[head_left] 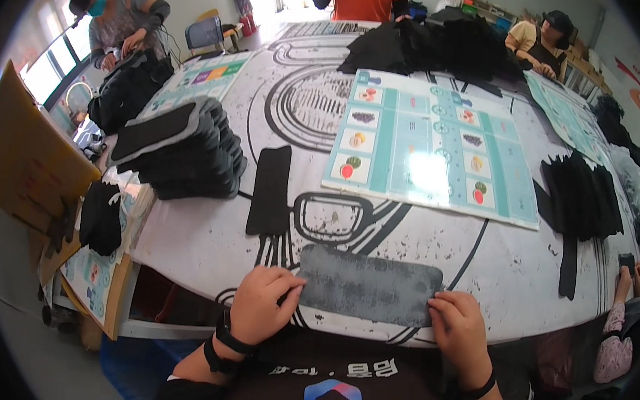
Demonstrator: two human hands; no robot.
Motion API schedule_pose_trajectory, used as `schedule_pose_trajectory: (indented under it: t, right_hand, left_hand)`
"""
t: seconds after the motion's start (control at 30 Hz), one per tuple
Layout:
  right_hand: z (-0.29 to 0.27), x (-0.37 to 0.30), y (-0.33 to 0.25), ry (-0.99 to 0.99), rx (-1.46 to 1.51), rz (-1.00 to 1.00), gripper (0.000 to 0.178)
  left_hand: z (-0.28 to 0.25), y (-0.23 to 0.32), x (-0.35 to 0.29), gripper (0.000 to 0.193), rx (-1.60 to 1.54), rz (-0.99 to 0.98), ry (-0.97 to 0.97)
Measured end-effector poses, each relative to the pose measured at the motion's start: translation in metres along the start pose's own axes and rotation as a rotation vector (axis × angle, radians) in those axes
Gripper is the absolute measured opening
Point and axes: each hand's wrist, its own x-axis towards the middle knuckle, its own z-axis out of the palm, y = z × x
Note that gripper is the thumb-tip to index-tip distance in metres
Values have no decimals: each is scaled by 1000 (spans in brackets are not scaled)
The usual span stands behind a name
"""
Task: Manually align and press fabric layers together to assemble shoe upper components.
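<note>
**Grey strip held flat at the table's near edge, one hand on each end**

Large table (204,243) with a white cover printed in black line drawings, crowded. A teal-and-white chart sheet (429,145) lies mid-table, well beyond the hands. To the left, a tall stack of black pads (188,152); a single black strip (270,190) lies between stack and chart, long axis running away from the wearer. More black fabric is heaped at the far end and right side. Other people work at the far and left edges.

Grey rectangular strip (368,285) lies flat at the near edge, long axis running left to right, straight across the wearer's front.

Left hand (259,300) closes on the strip's left end, fingers curled over the corner. Right hand (460,324) pinches the right end, fingertips on its edge. Both hands equally near, the strip spanning between them.
</note>
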Motion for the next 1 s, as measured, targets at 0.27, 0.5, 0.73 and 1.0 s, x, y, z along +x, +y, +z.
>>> schedule_pose_trajectory:
  t: [0.27,0.5,0.73,1.0]
  right_hand:
    - [3,5,-3,12,0,46,17]
    - [7,11,5,-10,-30,24,16]
    - [8,1,6,65,75,150,16]
    - [5,-8,8,160,108,123,20]
  left_hand:
    - [7,-3,-2,14,-32,36,36]
    - [3,-7,2,13,-50,-39,29]
    - [-23,-30,25,21,24,-113,101]
    - [-37,-64,39,51,308,-92,-182]
